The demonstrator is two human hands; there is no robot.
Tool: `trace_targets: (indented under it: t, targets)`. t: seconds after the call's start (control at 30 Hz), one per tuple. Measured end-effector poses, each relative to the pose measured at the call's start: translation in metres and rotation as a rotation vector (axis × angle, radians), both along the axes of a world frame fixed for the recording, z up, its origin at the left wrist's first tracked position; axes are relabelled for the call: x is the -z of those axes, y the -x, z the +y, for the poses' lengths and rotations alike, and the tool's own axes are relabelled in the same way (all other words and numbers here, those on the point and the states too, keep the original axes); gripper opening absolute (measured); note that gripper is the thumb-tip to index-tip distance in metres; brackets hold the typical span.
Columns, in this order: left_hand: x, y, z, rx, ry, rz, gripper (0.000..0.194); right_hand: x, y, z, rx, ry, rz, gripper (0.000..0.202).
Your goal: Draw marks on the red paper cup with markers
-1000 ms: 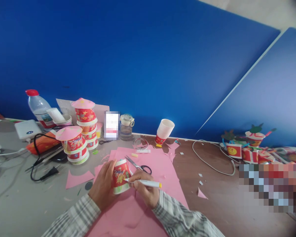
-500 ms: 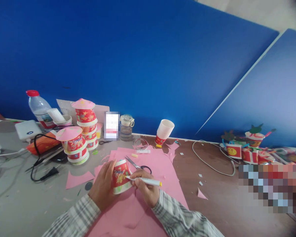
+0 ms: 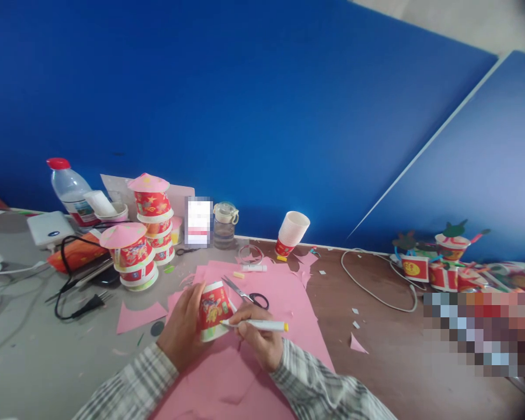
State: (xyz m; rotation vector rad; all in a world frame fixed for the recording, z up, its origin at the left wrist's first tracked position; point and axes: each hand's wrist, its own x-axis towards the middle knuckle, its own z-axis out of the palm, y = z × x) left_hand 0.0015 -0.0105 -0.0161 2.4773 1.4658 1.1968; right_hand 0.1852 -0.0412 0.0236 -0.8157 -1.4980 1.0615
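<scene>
My left hand (image 3: pixel 184 326) is wrapped around the left side of a red printed paper cup (image 3: pixel 212 305), which is turned upside down and slightly tilted. A white marker (image 3: pixel 262 325) with a yellow end is gripped in my right hand (image 3: pixel 259 345). Its yellow tip meets the lower part of the cup's printed side. Under both hands spreads a sheet of pink paper (image 3: pixel 297 318). Just behind the cup lie open scissors (image 3: pixel 245 291) with dark handles. The marker's separate yellow cap (image 3: pixel 238 275) and a white glue-stick-like tube (image 3: pixel 254 268) rest farther back on the paper.
Two paper-cup towers with pink cone tops (image 3: pixel 123 235) stand at left, near a water bottle (image 3: pixel 70 186) and a black plug cable (image 3: pixel 87 306). Stacked cups (image 3: pixel 294 228) lean at the back. A white cable (image 3: pixel 376 297) and several cup crafts (image 3: pixel 444 274) are at right.
The marker tip has moved slightly down and left across the cup's side. The cup has tilted and shifted slightly in my left hand.
</scene>
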Motion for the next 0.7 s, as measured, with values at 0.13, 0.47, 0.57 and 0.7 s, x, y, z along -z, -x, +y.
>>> trace_targets:
  t: [0.13,0.47,0.57,0.7]
  targets:
    - [-0.0006,0.0001,-0.0006,0.012,0.016,-0.01,0.09,-0.0008,0.0001,0.0005,0.002,-0.04,-0.02,0.023]
    - [-0.0018,-0.0015,-0.0013,0.005,0.028,-0.006,0.088,0.0026,0.0016,0.0009,0.034,-0.057,-0.065,0.02]
    - [0.0001,-0.0004,-0.0005,0.002,0.025,0.012,0.09,-0.0005,0.0004,0.0011,0.019,-0.056,-0.067,0.021]
    - [0.0005,0.0005,0.0,0.009,0.007,0.009,0.09,-0.0013,-0.0011,0.0022,0.012,-0.058,-0.058,0.022]
